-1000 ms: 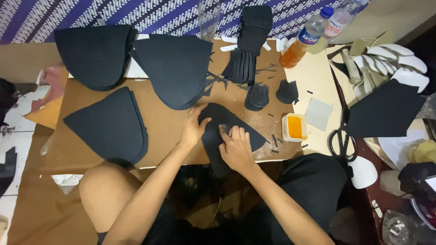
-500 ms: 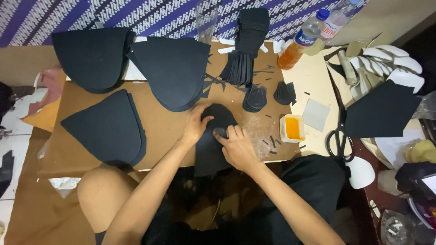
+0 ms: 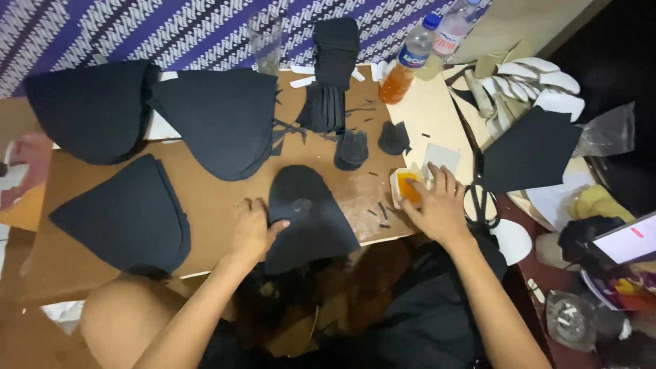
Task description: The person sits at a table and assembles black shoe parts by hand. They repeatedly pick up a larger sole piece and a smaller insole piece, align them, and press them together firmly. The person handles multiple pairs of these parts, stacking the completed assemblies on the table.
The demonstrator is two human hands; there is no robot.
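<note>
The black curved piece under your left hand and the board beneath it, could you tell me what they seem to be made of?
The black curved piece looks like thin matte fabric or foam sheet: flat, dull, cleanly cut. The board looks like brown cardboard: plain, unglossy, thin-edged.

left hand (image 3: 251,232) flat, right hand (image 3: 436,205) reaching

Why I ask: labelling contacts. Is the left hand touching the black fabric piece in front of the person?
Touching. The head view shows the left hand with fingers resting on the left edge of the black fabric piece, no gap.
</note>
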